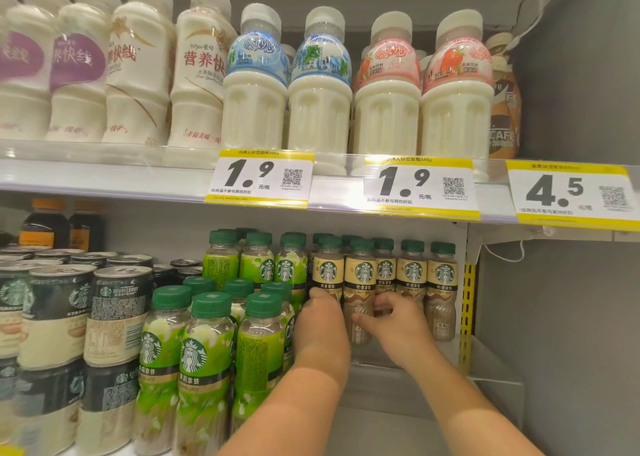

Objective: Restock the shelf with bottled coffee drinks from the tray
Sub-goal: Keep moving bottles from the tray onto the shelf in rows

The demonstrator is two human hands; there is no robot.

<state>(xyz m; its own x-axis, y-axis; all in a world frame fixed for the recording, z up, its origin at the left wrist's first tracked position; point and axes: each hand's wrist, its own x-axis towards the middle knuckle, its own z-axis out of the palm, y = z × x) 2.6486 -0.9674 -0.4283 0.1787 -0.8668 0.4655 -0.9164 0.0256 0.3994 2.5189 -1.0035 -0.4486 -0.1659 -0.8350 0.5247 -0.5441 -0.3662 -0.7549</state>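
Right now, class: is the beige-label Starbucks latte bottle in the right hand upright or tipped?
Upright: the beige-label Starbucks latte bottle has its green cap straight above its label; the right hand grips its lower half.

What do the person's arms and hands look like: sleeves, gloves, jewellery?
Left forearm and right forearm are bare to the frame edge, no sleeves in view. Left hand and right hand are ungloved; no watch, band or ring shows.
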